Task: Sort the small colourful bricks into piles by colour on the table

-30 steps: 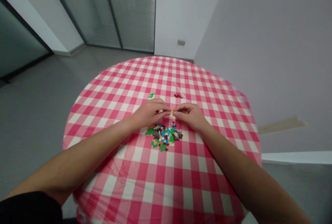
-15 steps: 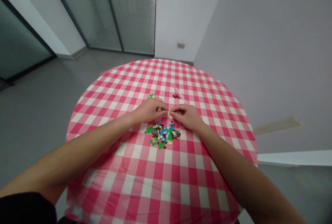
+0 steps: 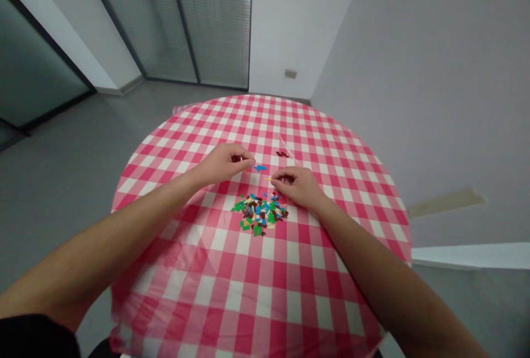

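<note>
Between thumb and fingers, my right hand (image 3: 298, 184) pinches a small yellow building-brick piece (image 3: 269, 179), which sticks out to the left. My left hand (image 3: 226, 162) is apart from it, farther left, with thumb and fingertips closed together. Whatever those fingertips hold, if anything, is too small to make out. Just right of them lies a group of blue bricks (image 3: 260, 168). Nearer me, below both hands, a loose pile of small bricks (image 3: 260, 214) in green, blue, brown, white and tan spreads over the cloth.
A small group of dark brown bricks (image 3: 282, 154) lies beyond my right hand. The round table wears a red-and-white checked cloth (image 3: 256, 269) under a clear cover. A glass door (image 3: 219, 26) and grey walls stand behind it.
My left hand has moved left and slightly away from me, parting from my right hand and uncovering the blue bricks. The green pieces beyond it are now hidden. My right hand stays put.
</note>
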Demonstrator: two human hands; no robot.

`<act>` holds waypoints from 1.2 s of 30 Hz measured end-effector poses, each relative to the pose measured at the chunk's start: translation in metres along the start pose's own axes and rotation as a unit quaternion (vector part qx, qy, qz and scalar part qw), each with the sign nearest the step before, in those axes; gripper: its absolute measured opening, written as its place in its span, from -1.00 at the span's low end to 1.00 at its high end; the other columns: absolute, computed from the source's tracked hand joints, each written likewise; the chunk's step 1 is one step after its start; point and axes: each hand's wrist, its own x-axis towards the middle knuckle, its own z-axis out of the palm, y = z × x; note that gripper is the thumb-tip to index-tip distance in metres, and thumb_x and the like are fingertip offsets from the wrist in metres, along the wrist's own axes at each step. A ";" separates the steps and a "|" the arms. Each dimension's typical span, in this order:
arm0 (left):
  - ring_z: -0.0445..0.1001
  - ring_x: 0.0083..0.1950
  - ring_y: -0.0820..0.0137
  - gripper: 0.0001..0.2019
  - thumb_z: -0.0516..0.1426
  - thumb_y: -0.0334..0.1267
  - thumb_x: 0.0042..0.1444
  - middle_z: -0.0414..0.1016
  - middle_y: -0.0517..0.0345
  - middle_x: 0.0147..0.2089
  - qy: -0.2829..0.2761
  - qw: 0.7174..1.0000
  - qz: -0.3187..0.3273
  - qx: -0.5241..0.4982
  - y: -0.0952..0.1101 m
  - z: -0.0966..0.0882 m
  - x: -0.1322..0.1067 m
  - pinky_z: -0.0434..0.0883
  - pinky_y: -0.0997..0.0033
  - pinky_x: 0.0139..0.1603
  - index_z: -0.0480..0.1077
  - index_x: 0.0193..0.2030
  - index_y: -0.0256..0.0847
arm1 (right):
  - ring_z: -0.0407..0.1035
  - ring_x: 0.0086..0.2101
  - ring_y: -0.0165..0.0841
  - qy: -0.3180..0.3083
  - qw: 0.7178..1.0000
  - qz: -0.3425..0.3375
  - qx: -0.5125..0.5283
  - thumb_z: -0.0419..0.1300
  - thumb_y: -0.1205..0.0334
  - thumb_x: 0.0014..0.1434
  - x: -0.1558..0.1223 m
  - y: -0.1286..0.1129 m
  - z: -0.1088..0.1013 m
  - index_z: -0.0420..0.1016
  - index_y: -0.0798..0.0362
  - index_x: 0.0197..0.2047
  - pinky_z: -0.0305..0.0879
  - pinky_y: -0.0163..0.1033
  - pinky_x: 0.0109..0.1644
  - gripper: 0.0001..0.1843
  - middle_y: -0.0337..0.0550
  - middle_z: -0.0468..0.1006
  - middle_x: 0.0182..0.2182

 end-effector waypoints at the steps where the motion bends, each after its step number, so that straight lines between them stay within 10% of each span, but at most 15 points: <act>1: 0.47 -0.39 0.46 -0.81 0.18 -0.19 0.14 0.60 0.10 -0.37 -0.003 1.000 -0.005 -0.003 -0.001 -0.001 -0.003 0.36 0.48 -0.40 0.57 -0.34 -0.23 | 0.39 -0.52 -0.41 0.002 1.000 -0.002 -0.001 0.26 0.21 0.10 0.000 0.000 0.000 0.64 0.08 -0.34 0.22 -0.32 -0.45 -0.85 -0.14 0.62 -0.49; 13: 0.49 -0.38 0.42 -0.87 0.22 -0.26 0.16 0.61 0.08 -0.30 0.068 0.998 -0.006 -0.007 0.015 0.048 -0.043 0.40 0.42 -0.39 0.60 -0.22 -0.16 | 0.28 -0.57 -0.46 -0.016 0.999 -0.009 0.047 0.28 0.09 0.12 -0.004 -0.005 0.002 0.66 0.06 -0.29 0.13 -0.33 -0.52 -0.77 -0.16 0.59 -0.51; 36: 0.54 -0.36 0.43 -0.91 0.24 -0.27 0.17 0.61 0.15 -0.35 0.058 0.998 0.002 0.008 0.013 0.055 -0.053 0.43 0.48 -0.37 0.62 -0.26 -0.11 | 0.44 -0.46 -0.38 -0.057 0.997 -0.019 0.049 0.26 0.20 0.12 -0.002 -0.005 0.008 0.67 0.00 -0.27 0.26 -0.32 -0.42 -0.84 -0.15 0.65 -0.42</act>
